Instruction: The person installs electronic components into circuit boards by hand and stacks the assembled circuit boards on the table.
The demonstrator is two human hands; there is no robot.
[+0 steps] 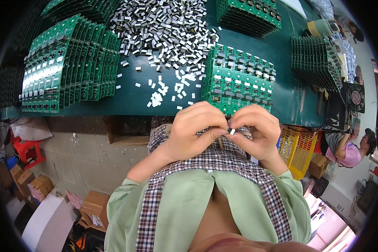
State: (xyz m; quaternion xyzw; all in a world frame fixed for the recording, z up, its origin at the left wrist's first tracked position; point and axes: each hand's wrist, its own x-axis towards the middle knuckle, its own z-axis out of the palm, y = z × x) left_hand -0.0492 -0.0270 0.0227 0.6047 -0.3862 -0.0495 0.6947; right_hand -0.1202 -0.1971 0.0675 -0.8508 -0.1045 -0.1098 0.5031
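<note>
1. Both hands pinched together on one small component [232, 131], left hand [195, 130] and right hand [256, 132], just off the table edge [113, 110].
2. Circuit board panel [238, 82] ahead looks mostly populated.
3. Big loose pile of components [164, 29] remains, so I'd guess plenty is left.

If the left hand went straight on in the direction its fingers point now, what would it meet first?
The left hand points right, so it would first meet the right hand, whose fingertips already pinch the same small white part. Depth is hard to judge, but they seem to touch.
</note>
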